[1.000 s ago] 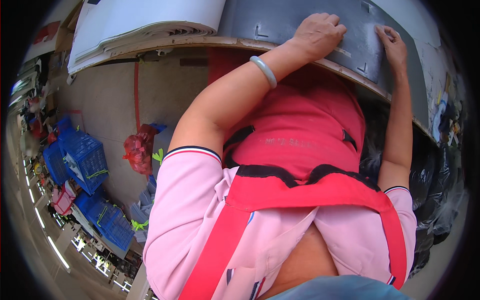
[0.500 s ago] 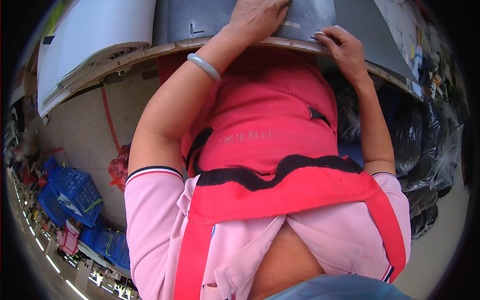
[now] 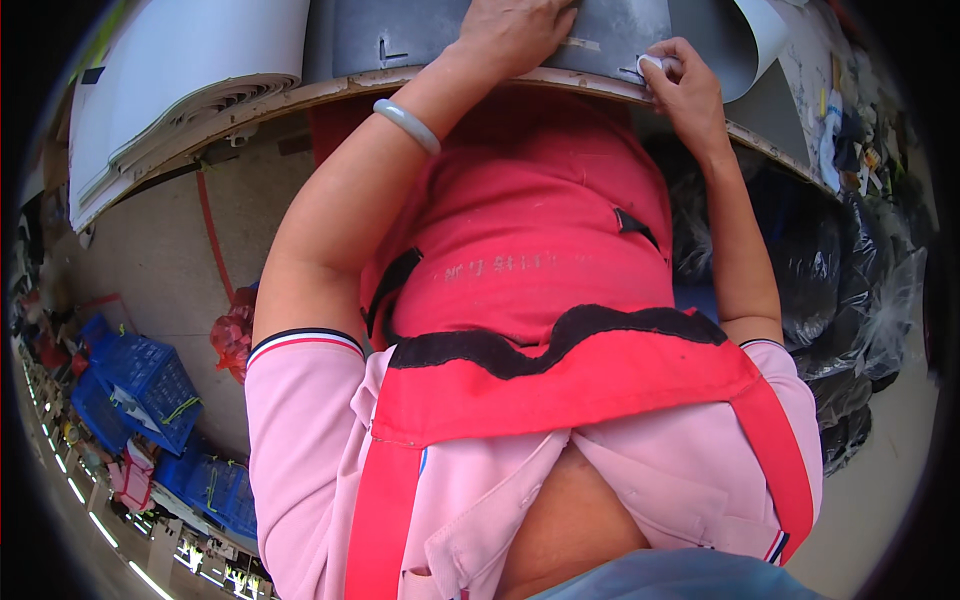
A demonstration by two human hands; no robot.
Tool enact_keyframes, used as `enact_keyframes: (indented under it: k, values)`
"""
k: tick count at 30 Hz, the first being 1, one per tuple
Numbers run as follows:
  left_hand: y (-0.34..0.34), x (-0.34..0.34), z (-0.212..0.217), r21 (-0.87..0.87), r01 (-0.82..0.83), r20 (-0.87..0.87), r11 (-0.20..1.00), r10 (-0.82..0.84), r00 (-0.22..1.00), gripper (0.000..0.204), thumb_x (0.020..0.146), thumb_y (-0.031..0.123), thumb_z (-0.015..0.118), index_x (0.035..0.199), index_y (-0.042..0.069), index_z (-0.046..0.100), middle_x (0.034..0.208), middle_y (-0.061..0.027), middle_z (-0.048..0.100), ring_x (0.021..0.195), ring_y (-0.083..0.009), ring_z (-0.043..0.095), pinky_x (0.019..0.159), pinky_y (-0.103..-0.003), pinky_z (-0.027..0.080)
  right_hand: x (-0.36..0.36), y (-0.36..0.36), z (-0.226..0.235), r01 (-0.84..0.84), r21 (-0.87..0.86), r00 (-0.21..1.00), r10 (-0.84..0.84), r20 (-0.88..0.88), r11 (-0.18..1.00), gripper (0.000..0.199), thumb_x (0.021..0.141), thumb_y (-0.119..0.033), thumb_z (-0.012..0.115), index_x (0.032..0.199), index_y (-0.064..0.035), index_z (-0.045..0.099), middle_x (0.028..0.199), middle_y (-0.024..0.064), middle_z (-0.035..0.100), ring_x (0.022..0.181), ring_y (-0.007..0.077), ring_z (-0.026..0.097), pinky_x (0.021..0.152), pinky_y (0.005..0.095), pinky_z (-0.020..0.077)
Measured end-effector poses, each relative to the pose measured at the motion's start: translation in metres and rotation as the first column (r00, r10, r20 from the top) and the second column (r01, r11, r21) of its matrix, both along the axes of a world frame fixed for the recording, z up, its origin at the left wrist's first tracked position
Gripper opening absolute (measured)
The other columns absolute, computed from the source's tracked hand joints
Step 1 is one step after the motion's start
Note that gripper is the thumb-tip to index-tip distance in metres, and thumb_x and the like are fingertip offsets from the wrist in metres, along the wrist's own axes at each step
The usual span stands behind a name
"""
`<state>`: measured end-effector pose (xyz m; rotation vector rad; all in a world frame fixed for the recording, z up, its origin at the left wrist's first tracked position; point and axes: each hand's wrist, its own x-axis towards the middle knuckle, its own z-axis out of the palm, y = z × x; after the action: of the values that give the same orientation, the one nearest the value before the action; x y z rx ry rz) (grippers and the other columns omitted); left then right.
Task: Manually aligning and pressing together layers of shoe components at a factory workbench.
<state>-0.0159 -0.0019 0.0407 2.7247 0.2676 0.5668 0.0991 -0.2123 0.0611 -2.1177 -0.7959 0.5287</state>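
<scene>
A dark grey board [image 3: 400, 25] with small black angle marks lies on the table in front of me. My left hand [image 3: 515, 35] rests palm down on it, its fingers partly cut off by the upper edge of the view. Near the table's front edge my right hand [image 3: 688, 88] is closed in a pinch around a small white piece [image 3: 651, 63], beside one of the marks. What this piece is exactly, I cannot tell. Behind that hand lies a dark grey sheet [image 3: 715, 40], its right side curled up to show a pale underside.
A thick stack of white sheets [image 3: 190, 80] overhangs the table's edge [image 3: 330, 88] on the left. Clear and black plastic bags [image 3: 815, 280] crowd the floor at right. Blue crates [image 3: 150, 385] and a red bag [image 3: 233, 335] stand on the left floor.
The grey sheet at right has curled up on its right side. My right hand has turned slightly, and more of the white piece shows. My left hand stays in place.
</scene>
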Motion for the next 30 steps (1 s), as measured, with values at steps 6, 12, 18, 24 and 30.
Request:
enact_keyframes:
  k: [6,12,18,24,30]
  values:
    - [0.000,-0.003,-0.003,0.055,-0.017,0.040,0.998,0.015,0.999,0.033,0.096,0.027,0.057,0.125,0.011,0.064,0.134,-0.0156,0.055,0.134,-0.0362,0.045,0.108,-0.070,0.029,0.033,0.006,0.028,-0.245,-0.175,0.952,0.202,-0.229,0.954,0.017,0.097,-0.018,0.064,0.104,-0.0026,0.062,0.070,0.0008,0.061,0.059,0.0061,0.056,0.052,0.0230,0.0453]
    - [0.001,0.003,-0.027,0.089,-0.035,0.010,0.995,0.035,0.999,0.035,0.099,0.032,0.054,0.133,0.024,0.062,0.144,-0.0072,0.051,0.141,-0.0345,0.039,0.110,-0.076,0.018,0.090,0.061,0.008,-0.050,-0.004,0.981,0.050,0.190,0.999,0.021,0.095,-0.022,0.068,0.104,-0.0033,0.068,0.074,0.0014,0.066,0.065,0.0071,0.059,0.061,0.0237,0.0484]
    - [-0.001,0.004,-0.022,0.067,-0.037,0.009,0.997,0.037,0.999,0.034,0.099,0.031,0.055,0.131,0.023,0.062,0.143,-0.0072,0.052,0.141,-0.0342,0.039,0.110,-0.076,0.017,0.141,0.105,-0.010,-0.082,0.012,0.879,0.067,0.473,0.997,0.023,0.094,-0.025,0.069,0.105,-0.0051,0.073,0.079,0.0023,0.068,0.069,0.0090,0.058,0.067,0.0264,0.0494]
    - [0.004,0.002,-0.026,0.045,-0.051,0.009,0.998,0.051,0.999,0.032,0.098,0.030,0.057,0.129,0.023,0.063,0.142,-0.0073,0.052,0.140,-0.0342,0.040,0.110,-0.075,0.018,0.147,0.134,-0.013,-0.178,-0.055,0.834,0.180,0.522,0.983,0.024,0.094,-0.025,0.069,0.104,-0.0035,0.071,0.079,0.0073,0.068,0.068,0.0139,0.060,0.069,0.0292,0.0501]
    - [0.003,0.004,-0.028,0.023,-0.037,0.088,0.999,0.035,0.995,0.031,0.098,0.031,0.056,0.125,0.019,0.066,0.138,-0.0104,0.055,0.139,-0.0362,0.042,0.108,-0.078,0.016,0.171,0.130,-0.016,-0.242,-0.152,0.668,0.278,0.691,0.958,0.018,0.091,-0.021,0.068,0.093,-0.0030,0.068,0.073,0.0036,0.064,0.067,0.0132,0.059,0.065,0.0307,0.0503]
